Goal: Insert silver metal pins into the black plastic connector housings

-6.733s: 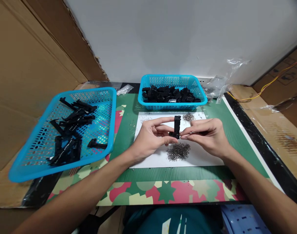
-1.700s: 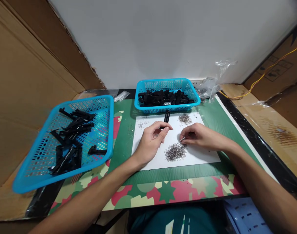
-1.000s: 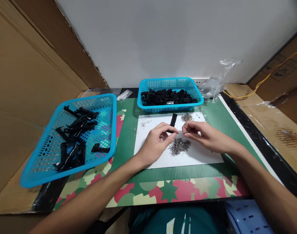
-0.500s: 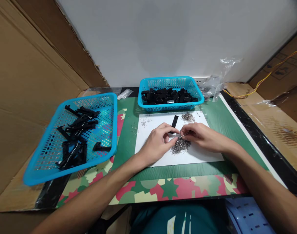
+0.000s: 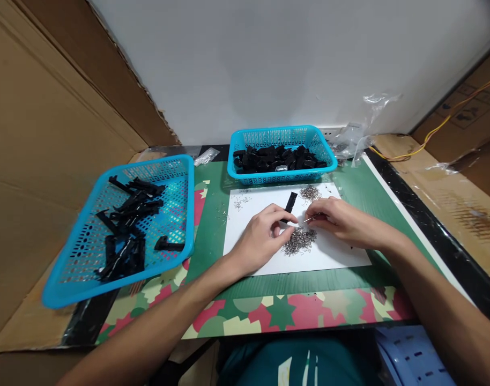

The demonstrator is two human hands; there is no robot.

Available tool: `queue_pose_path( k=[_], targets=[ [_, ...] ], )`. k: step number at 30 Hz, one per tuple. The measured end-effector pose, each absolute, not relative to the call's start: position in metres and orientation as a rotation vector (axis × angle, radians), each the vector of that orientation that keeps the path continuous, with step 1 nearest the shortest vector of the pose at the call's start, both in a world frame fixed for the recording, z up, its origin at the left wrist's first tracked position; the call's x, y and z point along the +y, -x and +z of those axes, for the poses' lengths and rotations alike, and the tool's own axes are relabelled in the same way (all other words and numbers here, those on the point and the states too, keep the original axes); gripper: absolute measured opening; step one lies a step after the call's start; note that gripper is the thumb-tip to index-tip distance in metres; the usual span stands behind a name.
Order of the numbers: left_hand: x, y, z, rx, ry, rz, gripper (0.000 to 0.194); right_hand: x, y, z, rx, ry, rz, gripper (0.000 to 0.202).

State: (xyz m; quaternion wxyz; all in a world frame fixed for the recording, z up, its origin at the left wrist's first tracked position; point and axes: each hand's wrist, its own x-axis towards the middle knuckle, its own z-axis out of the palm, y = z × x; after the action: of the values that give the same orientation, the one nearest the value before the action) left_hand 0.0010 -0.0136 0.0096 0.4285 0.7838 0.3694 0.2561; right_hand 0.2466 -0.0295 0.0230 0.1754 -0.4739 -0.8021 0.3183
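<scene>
My left hand (image 5: 263,235) is closed around a narrow black plastic piece (image 5: 291,201), whose upper end sticks out beyond the index finger; its lower end is hidden by the fingers. Across from it, my right hand (image 5: 336,219) pinches a thin metal tool (image 5: 308,219) with its tip towards the left fingertips, a small gap apart. Just below both hands lies a pile of tiny metal wire parts (image 5: 299,242) on a white sheet (image 5: 265,265). Whether the tool's tip carries a wire part is too small to tell.
A smaller heap of wire parts (image 5: 310,192) lies at the sheet's far side. Behind it stands a blue basket (image 5: 283,176) of black parts. Another blue basket (image 5: 191,214) with long black pieces (image 5: 128,214) is at the left. Plastic bags (image 5: 349,140) lie at the back right.
My right hand has drawn slightly right and up with the metal tool, widening the gap to my left fingers. The black piece has tilted a little to the right.
</scene>
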Motion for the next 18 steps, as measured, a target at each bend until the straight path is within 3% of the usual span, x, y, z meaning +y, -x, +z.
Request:
queue_pose_path(
  k=[9, 18],
  targets=[
    [-0.012, -0.001, 0.011, 0.857, -1.836, 0.731, 0.024, -0.036, -0.232, 0.026, -2.029, 1.177, 0.607, 0.008],
    [-0.012, 0.000, 0.012, 0.819, -1.557, 0.695, 0.036, -0.039, -0.212, 0.015, -2.080, 1.043, 0.365, 0.013]
  ],
)
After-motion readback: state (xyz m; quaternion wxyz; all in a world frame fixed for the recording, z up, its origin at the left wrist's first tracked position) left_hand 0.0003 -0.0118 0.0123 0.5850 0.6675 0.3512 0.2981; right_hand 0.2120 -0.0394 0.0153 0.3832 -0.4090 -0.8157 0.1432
